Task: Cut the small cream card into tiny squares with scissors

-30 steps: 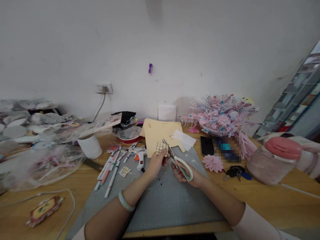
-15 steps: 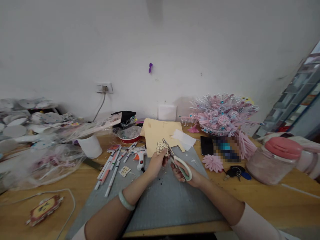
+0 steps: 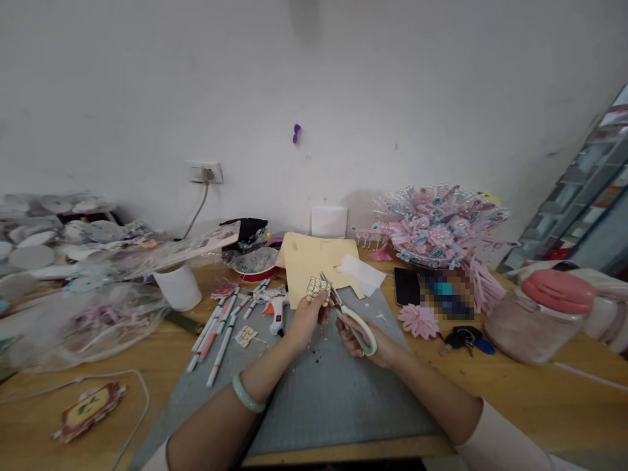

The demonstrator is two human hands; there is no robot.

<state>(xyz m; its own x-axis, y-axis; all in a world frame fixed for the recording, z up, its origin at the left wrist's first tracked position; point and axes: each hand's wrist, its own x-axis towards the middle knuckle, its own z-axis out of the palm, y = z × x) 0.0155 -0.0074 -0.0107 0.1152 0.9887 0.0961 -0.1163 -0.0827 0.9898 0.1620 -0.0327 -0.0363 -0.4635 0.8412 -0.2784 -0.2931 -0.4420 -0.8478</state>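
Down at the near side, the grey mat (image 3: 338,405) lies on the wooden table (image 3: 530,405), a pale bangle (image 3: 245,394) on the left wrist above it. Off to the left, a red-and-yellow plaque (image 3: 91,412) sits beside a white cable (image 3: 143,392).

And here's the action! The right hand (image 3: 356,345) is wrapped round the handles of the scissors (image 3: 356,319), blades angled up and away. The left hand (image 3: 307,318) pinches a patterned piece (image 3: 316,288) above the mat, right beside those blades; whether they bite into it, I can't tell.

Left of the hands: a scrap (image 3: 246,336), a spread of pens (image 3: 220,350) and a glue gun (image 3: 277,316). Over on the right: keys (image 3: 464,337), a pink-lidded jar (image 3: 520,333), a pink flower (image 3: 418,320) and a phone (image 3: 407,286).

Just beyond the hands, yellow card (image 3: 307,255) with white paper (image 3: 360,275) overlapping its right side. Farther back, a red-rimmed bowl (image 3: 258,276) and a glittering pink headdress (image 3: 436,229); on the wall (image 3: 314,78), a socket (image 3: 205,173) with a plug in it, and a purple bow (image 3: 296,133)!
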